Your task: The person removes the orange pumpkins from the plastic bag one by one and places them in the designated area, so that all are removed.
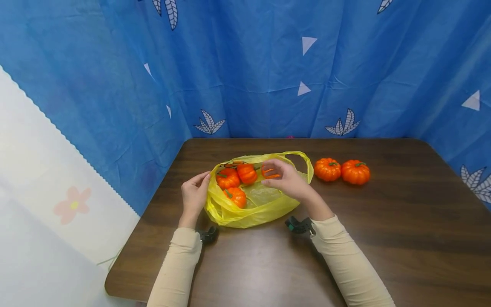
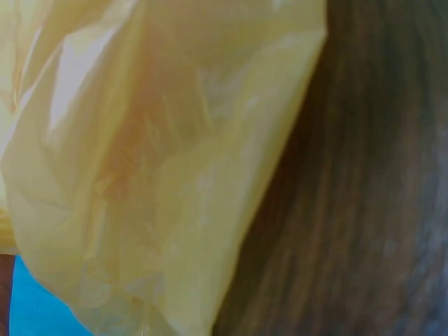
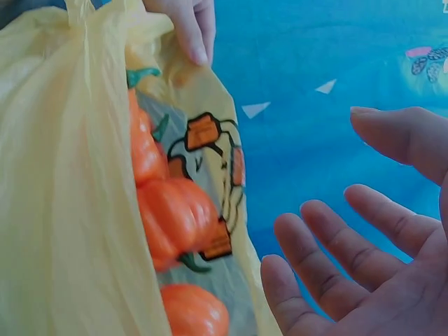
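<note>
Left hand [image 1: 194, 194] pinches yellow bag [image 1: 249, 218] at 9 o'clock, likely to spread its mouth; right hand [image 1: 287, 181] wide, empty, over pumpkin [image 1: 270, 172], 2 o'clock.

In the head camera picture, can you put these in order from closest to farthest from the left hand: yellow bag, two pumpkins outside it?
1. Yellow bag: left hand pinches its left edge.
2. Left outside pumpkin: just right of the bag.
3. Right outside pumpkin: farther right.

A blue curtain [image 1: 249, 55] hangs behind a brown table [image 1: 406, 221].
</note>
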Demonstrator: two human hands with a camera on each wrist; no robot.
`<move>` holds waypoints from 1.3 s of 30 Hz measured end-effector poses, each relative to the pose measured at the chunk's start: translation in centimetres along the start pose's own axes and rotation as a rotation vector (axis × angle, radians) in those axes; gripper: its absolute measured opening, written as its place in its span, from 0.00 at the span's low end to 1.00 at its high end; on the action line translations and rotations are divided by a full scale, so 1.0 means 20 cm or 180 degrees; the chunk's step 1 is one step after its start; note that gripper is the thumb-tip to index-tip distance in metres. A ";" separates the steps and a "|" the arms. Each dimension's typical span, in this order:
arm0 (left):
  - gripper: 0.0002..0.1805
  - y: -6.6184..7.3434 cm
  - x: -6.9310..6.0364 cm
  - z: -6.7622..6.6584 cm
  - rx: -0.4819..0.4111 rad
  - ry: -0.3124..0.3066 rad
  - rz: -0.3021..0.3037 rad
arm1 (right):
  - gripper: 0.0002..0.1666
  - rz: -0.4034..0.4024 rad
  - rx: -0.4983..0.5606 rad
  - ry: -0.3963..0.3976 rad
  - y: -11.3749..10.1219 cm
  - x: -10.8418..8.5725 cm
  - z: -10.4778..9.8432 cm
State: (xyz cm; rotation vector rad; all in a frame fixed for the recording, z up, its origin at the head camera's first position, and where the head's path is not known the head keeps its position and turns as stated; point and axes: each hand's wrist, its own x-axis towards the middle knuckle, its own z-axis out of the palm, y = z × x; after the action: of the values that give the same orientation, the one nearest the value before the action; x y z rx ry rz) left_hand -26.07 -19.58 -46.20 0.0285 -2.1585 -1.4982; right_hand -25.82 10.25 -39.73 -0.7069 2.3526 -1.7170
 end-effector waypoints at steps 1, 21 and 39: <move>0.11 0.00 0.00 0.00 -0.0003 0.0003 0.0001 | 0.31 -0.0010 -0.0006 -0.0025 0.00 0.01 0.01; 0.11 0.00 0.00 0.00 -0.0103 -0.0052 -0.0034 | 0.34 0.0297 0.0275 -0.0126 0.11 0.08 0.20; 0.12 0.01 0.00 0.00 -0.0062 -0.0068 -0.0022 | 0.36 0.0483 0.0250 -0.0239 0.20 0.10 0.31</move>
State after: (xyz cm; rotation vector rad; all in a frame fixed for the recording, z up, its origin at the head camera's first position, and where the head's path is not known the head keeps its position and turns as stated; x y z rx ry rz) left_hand -26.04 -19.48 -46.07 0.0132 -2.1624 -1.5296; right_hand -26.41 4.89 -45.21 -0.5549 2.2138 -1.6781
